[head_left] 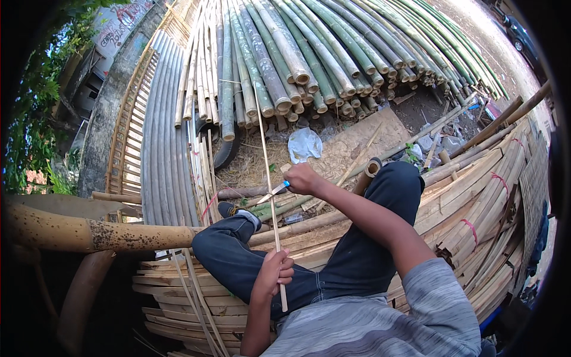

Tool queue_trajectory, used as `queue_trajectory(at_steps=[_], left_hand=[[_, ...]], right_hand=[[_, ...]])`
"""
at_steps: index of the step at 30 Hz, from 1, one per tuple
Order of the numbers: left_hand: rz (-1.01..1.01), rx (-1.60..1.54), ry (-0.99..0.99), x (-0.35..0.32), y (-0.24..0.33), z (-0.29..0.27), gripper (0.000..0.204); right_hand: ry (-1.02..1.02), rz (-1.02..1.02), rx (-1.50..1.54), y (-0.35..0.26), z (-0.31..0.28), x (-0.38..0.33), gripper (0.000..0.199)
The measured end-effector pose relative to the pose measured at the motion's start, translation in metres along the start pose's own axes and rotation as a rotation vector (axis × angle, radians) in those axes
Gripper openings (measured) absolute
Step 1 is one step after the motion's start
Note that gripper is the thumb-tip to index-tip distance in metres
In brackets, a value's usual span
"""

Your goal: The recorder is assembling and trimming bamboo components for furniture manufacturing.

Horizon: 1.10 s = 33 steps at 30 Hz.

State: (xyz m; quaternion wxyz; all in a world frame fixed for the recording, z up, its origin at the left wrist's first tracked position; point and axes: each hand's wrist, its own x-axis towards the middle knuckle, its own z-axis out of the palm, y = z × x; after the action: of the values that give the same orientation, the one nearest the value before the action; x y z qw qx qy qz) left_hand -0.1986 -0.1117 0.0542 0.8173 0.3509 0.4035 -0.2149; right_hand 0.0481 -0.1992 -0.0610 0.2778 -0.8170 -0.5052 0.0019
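Low in the person's lap, the left hand [275, 273] curls its fingers firmly round a slim pale bamboo strip [274, 223], whose near end pokes out just below the fist. The strip runs up and away between the bent knees, and farther along it the right hand [303, 178] grips the blue handle of a knife [279, 187], its blade crossing the strip; whether the edge bites cannot be told. The strip is already split down to a slender length and looks unbroken, so the work seems well past rough splitting, though how much of its surface is dressed, and how much is left, does not show. Split slats [160, 279] lie stacked beneath the person, more of them bound with pink ties at the right. The knees hem in the hands on both sides, and a cut pole end [369, 169] stands close by the right forearm. Ahead lie a crumpled plastic bag [304, 144] and a brown board [363, 140]; beyond, a broad heap of bamboo poles [333, 47] backs the strip's far tip, with corrugated sheets [169, 137] and a weathered wall [98, 143] to the left.
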Motion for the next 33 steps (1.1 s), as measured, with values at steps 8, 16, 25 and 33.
queue_trajectory(at_steps=[8,16,25,33], left_hand=[[0.018,-0.029,-0.021,-0.005,-0.003,-0.014,0.014],[-0.002,-0.150,-0.060,0.010,-0.011,-0.032,0.015],[0.088,-0.189,-0.102,-0.033,-0.033,-0.013,0.017],[0.251,-0.240,-0.085,-0.010,-0.018,-0.039,0.028]], right_hand=[[-0.065,-0.005,0.033,-0.037,0.025,-0.013,0.020],[-0.177,-0.099,0.057,-0.060,0.039,-0.012,0.018],[0.211,0.704,-0.160,0.078,-0.011,0.014,0.026],[0.200,0.504,0.003,0.021,-0.025,0.022,0.028]])
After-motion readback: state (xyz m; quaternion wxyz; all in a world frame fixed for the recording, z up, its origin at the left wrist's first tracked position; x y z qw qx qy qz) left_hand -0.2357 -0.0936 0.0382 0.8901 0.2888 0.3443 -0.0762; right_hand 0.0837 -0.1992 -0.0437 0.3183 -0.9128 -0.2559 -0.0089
